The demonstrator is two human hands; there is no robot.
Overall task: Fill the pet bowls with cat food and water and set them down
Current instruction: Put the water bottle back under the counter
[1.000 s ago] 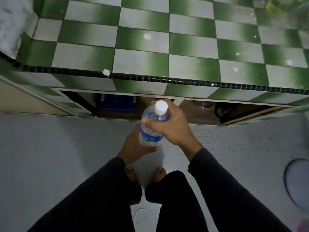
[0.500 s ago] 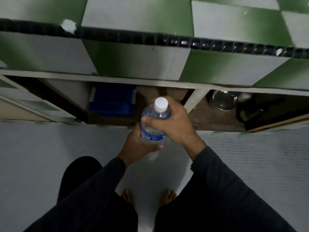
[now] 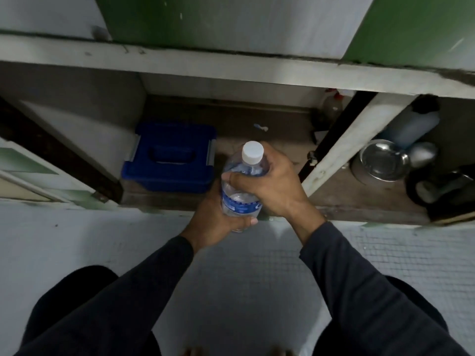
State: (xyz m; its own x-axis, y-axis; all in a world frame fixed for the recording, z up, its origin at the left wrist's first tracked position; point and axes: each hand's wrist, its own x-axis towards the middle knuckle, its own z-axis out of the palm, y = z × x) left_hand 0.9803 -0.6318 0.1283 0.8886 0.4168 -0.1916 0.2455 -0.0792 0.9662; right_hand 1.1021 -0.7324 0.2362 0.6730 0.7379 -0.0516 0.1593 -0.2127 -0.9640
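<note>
Both hands, left hand [image 3: 218,217] and right hand [image 3: 272,183], grip the capped water bottle [image 3: 240,191]. No filling looks done; the metal bowl [image 3: 384,160] sits empty on the shelf.

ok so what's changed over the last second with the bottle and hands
The person has crouched closer to the open under-counter shelf, so the blue box and steel bowl loom larger. Unchanged: left hand grips the water bottle low, right hand near the capped top.
</note>
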